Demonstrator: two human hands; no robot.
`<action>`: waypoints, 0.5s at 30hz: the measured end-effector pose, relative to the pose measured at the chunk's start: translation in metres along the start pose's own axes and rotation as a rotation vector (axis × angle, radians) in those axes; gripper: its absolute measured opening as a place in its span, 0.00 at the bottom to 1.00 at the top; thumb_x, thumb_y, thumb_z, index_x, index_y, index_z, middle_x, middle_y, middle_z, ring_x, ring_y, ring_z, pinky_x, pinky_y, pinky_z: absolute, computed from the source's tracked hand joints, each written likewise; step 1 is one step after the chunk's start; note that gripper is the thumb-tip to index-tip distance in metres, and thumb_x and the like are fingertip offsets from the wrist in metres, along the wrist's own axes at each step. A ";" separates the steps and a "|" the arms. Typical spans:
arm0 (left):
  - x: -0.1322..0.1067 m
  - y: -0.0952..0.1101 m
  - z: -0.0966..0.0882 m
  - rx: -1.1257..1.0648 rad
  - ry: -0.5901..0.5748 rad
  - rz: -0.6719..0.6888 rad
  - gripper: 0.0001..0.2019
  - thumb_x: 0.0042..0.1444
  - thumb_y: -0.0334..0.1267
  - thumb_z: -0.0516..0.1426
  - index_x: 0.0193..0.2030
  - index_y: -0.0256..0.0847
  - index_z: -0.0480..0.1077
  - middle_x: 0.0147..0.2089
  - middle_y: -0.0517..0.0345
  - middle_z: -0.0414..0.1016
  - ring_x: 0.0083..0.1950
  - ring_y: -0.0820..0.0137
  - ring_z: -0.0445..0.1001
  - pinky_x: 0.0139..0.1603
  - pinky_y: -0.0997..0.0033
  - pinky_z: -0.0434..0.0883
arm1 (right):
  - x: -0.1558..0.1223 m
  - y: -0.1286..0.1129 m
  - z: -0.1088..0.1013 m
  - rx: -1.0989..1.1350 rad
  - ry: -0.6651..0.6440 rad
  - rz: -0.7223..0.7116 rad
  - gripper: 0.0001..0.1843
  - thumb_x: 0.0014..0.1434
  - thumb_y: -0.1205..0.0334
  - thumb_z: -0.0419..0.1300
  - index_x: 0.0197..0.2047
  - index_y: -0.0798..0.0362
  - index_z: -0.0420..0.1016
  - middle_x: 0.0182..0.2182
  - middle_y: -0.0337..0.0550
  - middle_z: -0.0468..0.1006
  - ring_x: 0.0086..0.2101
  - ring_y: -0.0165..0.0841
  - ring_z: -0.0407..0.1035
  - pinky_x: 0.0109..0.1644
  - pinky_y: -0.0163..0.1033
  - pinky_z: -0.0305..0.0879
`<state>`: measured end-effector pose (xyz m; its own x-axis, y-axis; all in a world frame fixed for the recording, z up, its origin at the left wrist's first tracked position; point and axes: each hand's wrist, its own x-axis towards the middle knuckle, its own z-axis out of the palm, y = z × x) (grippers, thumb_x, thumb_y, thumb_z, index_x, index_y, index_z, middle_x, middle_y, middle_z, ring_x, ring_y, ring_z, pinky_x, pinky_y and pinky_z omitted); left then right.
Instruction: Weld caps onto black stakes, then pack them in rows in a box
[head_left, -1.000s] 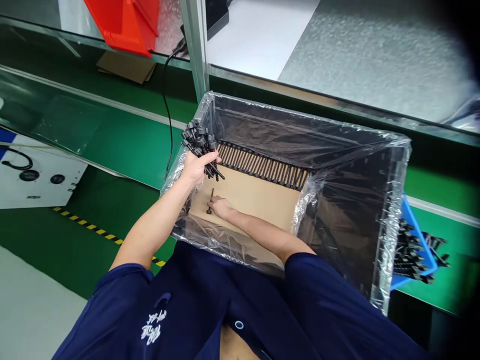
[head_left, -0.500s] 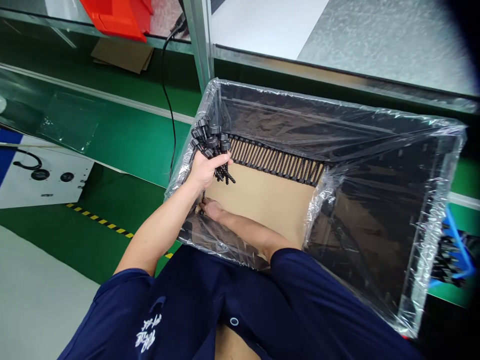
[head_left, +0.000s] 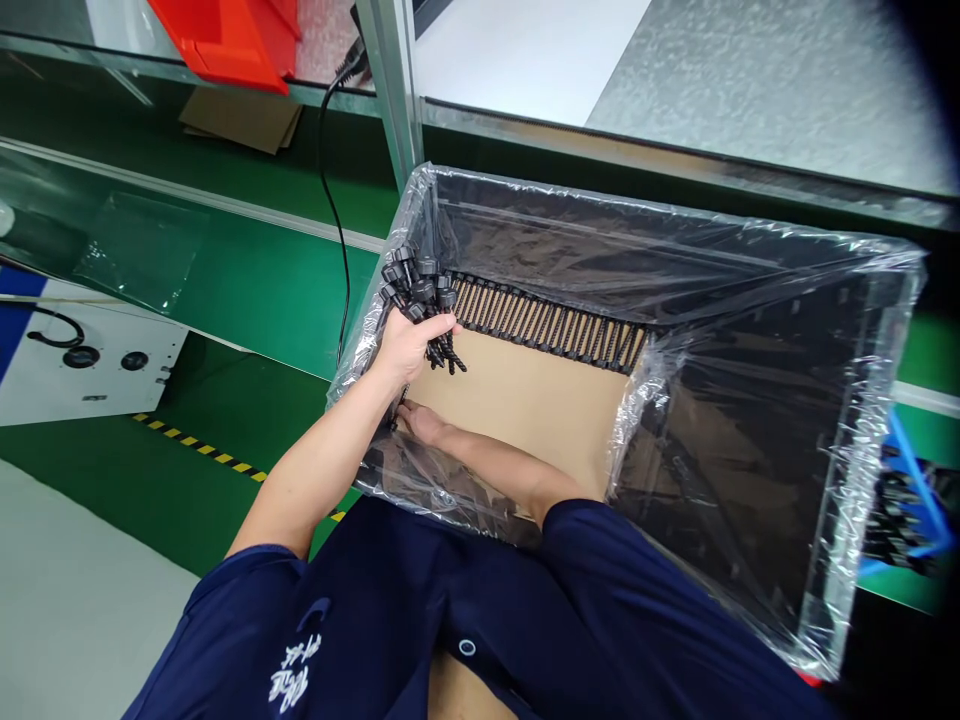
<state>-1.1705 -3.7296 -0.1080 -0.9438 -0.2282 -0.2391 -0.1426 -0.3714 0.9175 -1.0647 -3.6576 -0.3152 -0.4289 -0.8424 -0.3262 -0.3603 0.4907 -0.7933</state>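
Over the left end of the plastic-lined box (head_left: 540, 235), my left hand (head_left: 405, 348) is closed round a bunch of black pegs (head_left: 422, 290). Low in the near left corner, my right hand (head_left: 423, 423) has its fingertips at one black peg (head_left: 405, 393); whether they pinch it, I cannot tell. I seem to be starting a second row, opposite the far row (head_left: 551, 325); next calls for squaring this peg, then letting go.

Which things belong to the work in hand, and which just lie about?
Likely in use: bunch of black parts in left hand; row of black parts; lined crate; brown sheet; blue bin.
Likely unrelated: red bin; black cable; cardboard pieces.
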 end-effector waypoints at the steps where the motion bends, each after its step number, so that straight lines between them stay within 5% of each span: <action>1: 0.000 -0.001 -0.001 0.010 0.005 -0.001 0.15 0.40 0.37 0.71 0.33 0.38 0.73 0.31 0.60 0.76 0.30 0.71 0.77 0.37 0.67 0.74 | -0.004 0.002 -0.008 0.116 0.063 0.028 0.16 0.61 0.76 0.56 0.50 0.56 0.77 0.49 0.50 0.77 0.45 0.37 0.72 0.53 0.39 0.67; 5: 0.002 -0.007 -0.002 0.079 0.042 -0.038 0.12 0.39 0.35 0.70 0.29 0.37 0.73 0.29 0.60 0.76 0.29 0.70 0.77 0.37 0.68 0.74 | -0.022 0.015 -0.064 0.523 0.385 0.181 0.06 0.61 0.70 0.58 0.34 0.53 0.75 0.31 0.40 0.76 0.32 0.31 0.69 0.45 0.37 0.69; 10: 0.003 -0.010 -0.001 0.185 0.047 -0.033 0.11 0.37 0.34 0.70 0.28 0.37 0.74 0.30 0.60 0.77 0.32 0.71 0.75 0.40 0.69 0.72 | -0.040 0.001 -0.157 0.983 0.737 0.112 0.21 0.66 0.44 0.54 0.47 0.53 0.74 0.32 0.39 0.76 0.26 0.27 0.67 0.28 0.32 0.65; 15: 0.002 -0.010 -0.001 0.267 0.001 -0.021 0.12 0.37 0.34 0.71 0.29 0.38 0.76 0.32 0.59 0.79 0.34 0.69 0.74 0.42 0.68 0.71 | -0.047 -0.044 -0.190 1.140 0.740 0.019 0.25 0.49 0.42 0.70 0.41 0.52 0.76 0.32 0.37 0.75 0.28 0.27 0.67 0.26 0.30 0.65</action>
<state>-1.1703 -3.7277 -0.1177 -0.9395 -0.2239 -0.2593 -0.2360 -0.1256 0.9636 -1.1857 -3.5968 -0.1677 -0.8967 -0.3448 -0.2776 0.3749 -0.2583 -0.8904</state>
